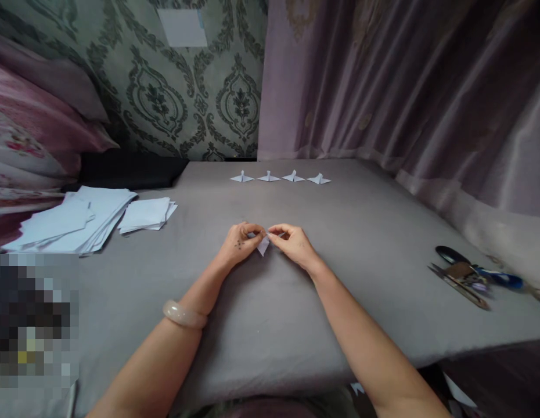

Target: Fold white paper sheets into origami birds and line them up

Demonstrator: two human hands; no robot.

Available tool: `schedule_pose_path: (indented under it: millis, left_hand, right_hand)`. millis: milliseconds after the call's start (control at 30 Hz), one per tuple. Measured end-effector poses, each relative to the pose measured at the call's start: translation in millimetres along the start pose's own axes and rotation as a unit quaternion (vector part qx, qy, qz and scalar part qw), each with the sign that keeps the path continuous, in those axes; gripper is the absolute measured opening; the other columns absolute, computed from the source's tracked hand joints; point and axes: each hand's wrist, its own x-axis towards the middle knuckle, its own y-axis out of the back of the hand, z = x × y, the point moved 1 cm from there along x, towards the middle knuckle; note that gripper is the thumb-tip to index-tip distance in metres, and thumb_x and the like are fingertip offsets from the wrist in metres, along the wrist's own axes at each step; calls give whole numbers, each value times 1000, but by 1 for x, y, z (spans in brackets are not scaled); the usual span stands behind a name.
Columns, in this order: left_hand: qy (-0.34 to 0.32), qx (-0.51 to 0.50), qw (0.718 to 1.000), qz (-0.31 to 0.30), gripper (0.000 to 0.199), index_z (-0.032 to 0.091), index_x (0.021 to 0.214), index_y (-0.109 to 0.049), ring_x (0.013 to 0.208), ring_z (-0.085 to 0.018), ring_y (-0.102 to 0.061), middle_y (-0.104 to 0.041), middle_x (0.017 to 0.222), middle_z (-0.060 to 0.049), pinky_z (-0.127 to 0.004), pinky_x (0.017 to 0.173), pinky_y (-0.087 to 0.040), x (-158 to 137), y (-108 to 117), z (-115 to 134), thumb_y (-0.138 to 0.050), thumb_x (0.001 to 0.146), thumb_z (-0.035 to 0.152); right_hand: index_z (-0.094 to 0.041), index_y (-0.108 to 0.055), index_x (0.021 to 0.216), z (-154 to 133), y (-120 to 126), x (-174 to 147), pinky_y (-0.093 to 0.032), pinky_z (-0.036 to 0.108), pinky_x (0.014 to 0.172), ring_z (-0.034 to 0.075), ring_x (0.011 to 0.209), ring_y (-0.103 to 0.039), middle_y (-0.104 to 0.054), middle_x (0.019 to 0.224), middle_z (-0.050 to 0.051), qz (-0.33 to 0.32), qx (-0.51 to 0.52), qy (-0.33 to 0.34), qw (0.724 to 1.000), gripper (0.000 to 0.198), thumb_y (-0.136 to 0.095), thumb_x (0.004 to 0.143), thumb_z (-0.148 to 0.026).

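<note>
A small piece of folded white paper (263, 246) is held up between my two hands over the middle of the table. My left hand (243, 241) pinches its left side with thumb and fingers. Close beside it, my right hand (295, 242) pinches the upper right part of the same paper. One pointed corner hangs down between the hands; the rest is mostly covered by my fingers. Beyond my hands stands a row of several folded white paper cranes, among them a crane (243, 177) at the left end and another crane (319, 179) at the right end.
Grey cloth covers the table (261, 354). At the left lie a spread pile of white paper sheets (96, 215) and a smaller paper stack (146, 215), with a folded black cloth (130, 169) behind. Scissors (457, 285) and other tools lie at the right. A curtain (339, 81) borders the back right.
</note>
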Motion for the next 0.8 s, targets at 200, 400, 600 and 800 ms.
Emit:
schedule_pose_path:
  millis: [200, 400, 600, 800]
  left_hand:
    - [1, -15, 1000, -10, 18, 17, 82, -70, 73, -14, -61, -68, 77, -3, -23, 67, -44, 0, -3, -2, -56, 81, 28]
    - [-17, 54, 998, -27, 20, 19, 89, -65, 71, -14, -56, -65, 79, -2, -23, 65, -42, -1, -2, -1, -64, 77, 35]
    - [-3, 122, 992, -35, 14, 18, 73, -65, 66, -14, -55, -63, 71, -3, -24, 61, -40, 0, -2, 0, -57, 79, 28]
    - [95, 97, 991, 3, 21, 17, 73, -63, 58, -12, -55, -63, 64, 0, -22, 56, -38, -2, -3, 3, -58, 77, 37]
  right_hand:
    - [-18, -64, 82, 3, -5, 1, -42, 23, 70, 12, 72, -56, -63, 83, 3, 20, -142, 130, 981, 12, -53, 83, -23]
    - [-19, -59, 86, 0, -2, 2, -41, 25, 80, 14, 85, -56, -59, 90, 4, 17, -209, 181, 961, 16, -44, 88, -16]
    - [-19, -62, 96, 5, 7, 6, -43, 26, 80, 14, 87, -59, -62, 97, 5, 89, -174, 152, 969, 20, -45, 86, -16]
    - [-20, -66, 88, 2, 6, -7, -43, 25, 72, 12, 74, -57, -63, 89, 3, 41, -218, 125, 967, 14, -53, 83, -21]
